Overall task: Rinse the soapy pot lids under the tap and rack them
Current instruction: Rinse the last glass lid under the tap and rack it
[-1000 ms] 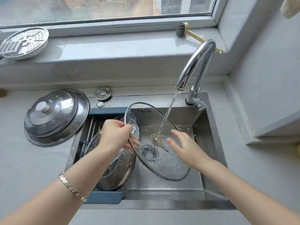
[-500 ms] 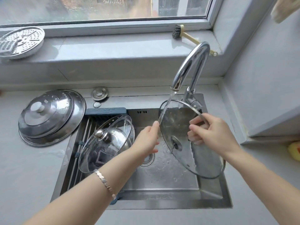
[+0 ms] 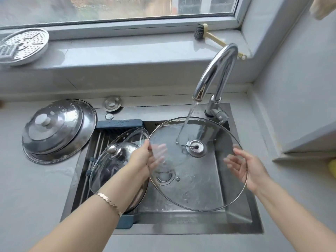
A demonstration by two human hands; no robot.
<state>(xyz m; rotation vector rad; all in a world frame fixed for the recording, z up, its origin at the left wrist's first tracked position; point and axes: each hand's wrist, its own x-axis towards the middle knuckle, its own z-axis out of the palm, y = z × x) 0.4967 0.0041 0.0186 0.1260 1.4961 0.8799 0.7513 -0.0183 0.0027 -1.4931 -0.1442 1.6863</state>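
Hands are shown at opposite edges of a large glass lid (image 3: 197, 179), which is held nearly flat above the sink (image 3: 241, 217). The left hand (image 3: 145, 160) is closed on the rim at about 9 o'clock, thumb on top and fingers seen blurred through the glass beneath. The right hand (image 3: 249, 170) is placed at about 3 o'clock, fingers loosely spread under the rim; whether the rim is actually pinched there cannot be told. The lid is presented underside up, the metal fitting (image 3: 196, 148) of its knob visible at the centre. Water from the tap (image 3: 216, 73), at 12 o'clock, is seen striking the glass just beside that fitting.

At 9 o'clock from the lid, a smaller glass lid (image 3: 101, 171) with a steel knob is leaned in the rack (image 3: 125, 220) set across the sink's left part. Farther out, at 10 o'clock, a steel lid (image 3: 60, 128) is laid on the counter (image 3: 27, 197).

The step in hand is judged to be rinsing. It is best done if the lid is tilted and turned slowly, so that the stream is carried over the whole face and rim and suds are drained into the basin. A firm two-sided hold is advised, since wet, soapy glass is likely slippery. The other face should be rinsed before racking.
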